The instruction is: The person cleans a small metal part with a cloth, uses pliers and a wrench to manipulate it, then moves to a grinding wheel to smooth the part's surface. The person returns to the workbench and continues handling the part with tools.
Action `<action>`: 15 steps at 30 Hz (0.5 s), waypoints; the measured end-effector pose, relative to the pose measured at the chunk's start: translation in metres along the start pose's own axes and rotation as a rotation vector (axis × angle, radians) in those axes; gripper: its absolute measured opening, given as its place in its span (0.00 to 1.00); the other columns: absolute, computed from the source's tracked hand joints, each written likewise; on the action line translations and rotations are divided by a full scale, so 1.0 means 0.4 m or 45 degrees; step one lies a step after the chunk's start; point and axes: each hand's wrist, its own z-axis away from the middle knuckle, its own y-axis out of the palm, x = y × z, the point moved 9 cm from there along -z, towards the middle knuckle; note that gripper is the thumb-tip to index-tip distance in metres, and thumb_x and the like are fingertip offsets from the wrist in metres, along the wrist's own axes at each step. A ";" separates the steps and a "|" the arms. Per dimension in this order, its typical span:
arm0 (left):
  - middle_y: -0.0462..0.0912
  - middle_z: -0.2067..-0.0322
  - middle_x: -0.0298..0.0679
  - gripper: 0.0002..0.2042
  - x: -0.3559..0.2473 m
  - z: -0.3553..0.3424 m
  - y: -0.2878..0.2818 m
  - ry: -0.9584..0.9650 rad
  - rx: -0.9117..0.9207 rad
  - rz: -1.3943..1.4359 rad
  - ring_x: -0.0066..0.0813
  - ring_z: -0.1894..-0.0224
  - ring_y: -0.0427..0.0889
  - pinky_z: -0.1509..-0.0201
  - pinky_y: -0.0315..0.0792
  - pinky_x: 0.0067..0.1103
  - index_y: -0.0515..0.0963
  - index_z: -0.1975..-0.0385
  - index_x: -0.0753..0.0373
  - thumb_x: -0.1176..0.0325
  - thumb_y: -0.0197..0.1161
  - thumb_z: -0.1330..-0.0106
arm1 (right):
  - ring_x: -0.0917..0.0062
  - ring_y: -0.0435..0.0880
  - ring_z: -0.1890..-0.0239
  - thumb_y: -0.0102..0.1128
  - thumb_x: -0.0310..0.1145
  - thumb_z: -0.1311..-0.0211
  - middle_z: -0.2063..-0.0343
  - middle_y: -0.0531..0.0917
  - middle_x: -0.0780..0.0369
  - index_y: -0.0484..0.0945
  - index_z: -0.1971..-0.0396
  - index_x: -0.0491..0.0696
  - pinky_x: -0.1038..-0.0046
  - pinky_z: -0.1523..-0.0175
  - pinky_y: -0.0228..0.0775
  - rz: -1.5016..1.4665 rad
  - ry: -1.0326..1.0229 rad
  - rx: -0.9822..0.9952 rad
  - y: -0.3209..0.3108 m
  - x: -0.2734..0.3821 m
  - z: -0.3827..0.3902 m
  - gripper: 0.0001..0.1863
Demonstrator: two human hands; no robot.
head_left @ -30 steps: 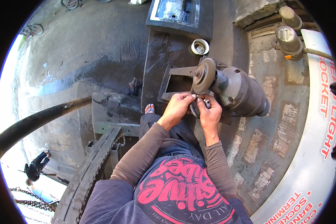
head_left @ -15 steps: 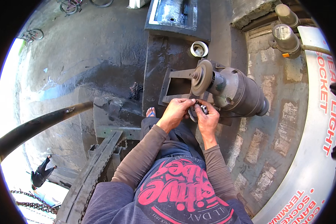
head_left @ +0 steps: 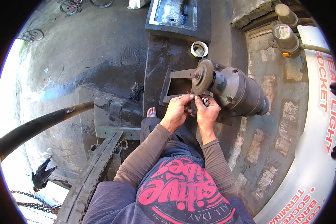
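My left hand (head_left: 177,112) and my right hand (head_left: 207,114) meet in front of a grinder's round wheel (head_left: 203,77), both with fingers closed. A small shiny metal part with a round, holed end (head_left: 205,101) shows between the fingers of my right hand. The left thumb and fingertips pinch at its left side, close against the right thumb. Most of the part is hidden, so its kind is unclear. The wheel sits on the shaft of a large grey motor (head_left: 240,91), just beyond my fingertips; whether the part touches it I cannot tell.
A metal frame (head_left: 170,84) supports the grinder. Beyond it stand a white round tub (head_left: 199,49) and a rectangular basin (head_left: 173,16). A dark rag (head_left: 136,92) lies on the floor. At left are a thick pipe (head_left: 44,125), a steel beam (head_left: 87,179) and a distant person (head_left: 42,174).
Both hands have shifted slightly forward and to the right, nearer the wheel, and the metal part has turned a little in the fingers. The distant person has moved slightly.
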 end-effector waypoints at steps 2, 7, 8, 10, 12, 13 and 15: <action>0.71 0.75 0.24 0.06 0.001 0.009 -0.006 -0.017 0.038 0.023 0.14 0.74 0.63 0.69 0.61 0.19 0.83 0.61 0.63 0.69 0.61 0.24 | 0.87 0.77 0.73 0.73 0.27 0.37 0.75 0.83 0.68 0.85 0.66 0.38 0.77 0.67 0.71 0.022 0.026 -0.016 -0.001 0.007 0.006 0.08; 0.70 0.76 0.24 0.06 -0.020 0.022 -0.001 -0.011 0.002 0.008 0.14 0.75 0.62 0.69 0.61 0.18 0.82 0.61 0.63 0.69 0.61 0.24 | 0.87 0.77 0.74 0.73 0.27 0.37 0.76 0.83 0.69 0.85 0.68 0.38 0.78 0.68 0.71 -0.056 0.099 -0.035 0.016 -0.011 0.009 0.07; 0.70 0.76 0.24 0.06 -0.021 0.023 -0.005 -0.016 0.003 0.001 0.14 0.76 0.62 0.69 0.61 0.18 0.83 0.61 0.63 0.68 0.61 0.24 | 0.87 0.77 0.74 0.73 0.27 0.37 0.76 0.83 0.69 0.85 0.67 0.38 0.78 0.68 0.71 -0.082 0.128 -0.029 0.018 -0.012 0.012 0.07; 0.69 0.77 0.23 0.06 -0.025 0.027 -0.011 -0.030 -0.001 -0.016 0.14 0.76 0.62 0.69 0.61 0.18 0.83 0.61 0.62 0.68 0.62 0.24 | 0.87 0.77 0.74 0.73 0.27 0.37 0.76 0.83 0.69 0.85 0.67 0.37 0.79 0.68 0.71 -0.138 0.194 -0.017 0.022 -0.016 0.022 0.08; 0.68 0.78 0.22 0.07 -0.022 0.033 -0.013 -0.053 -0.033 -0.095 0.13 0.76 0.61 0.70 0.61 0.18 0.83 0.63 0.61 0.66 0.64 0.25 | 0.88 0.78 0.73 0.72 0.27 0.36 0.75 0.83 0.69 0.85 0.65 0.38 0.80 0.68 0.71 -0.102 0.132 -0.004 0.016 -0.016 0.030 0.07; 0.67 0.78 0.22 0.07 -0.032 0.040 0.003 -0.075 -0.057 -0.167 0.13 0.76 0.61 0.70 0.61 0.18 0.82 0.64 0.61 0.65 0.65 0.25 | 0.88 0.78 0.73 0.72 0.27 0.36 0.75 0.83 0.69 0.86 0.64 0.39 0.80 0.68 0.71 -0.040 0.097 0.015 0.009 -0.002 0.035 0.07; 0.66 0.79 0.21 0.08 -0.033 0.044 0.007 -0.130 -0.024 -0.287 0.13 0.77 0.61 0.70 0.60 0.19 0.82 0.66 0.60 0.64 0.66 0.26 | 0.88 0.77 0.74 0.72 0.29 0.35 0.74 0.83 0.68 0.86 0.61 0.39 0.79 0.68 0.71 -0.016 0.116 0.110 0.001 0.015 0.064 0.08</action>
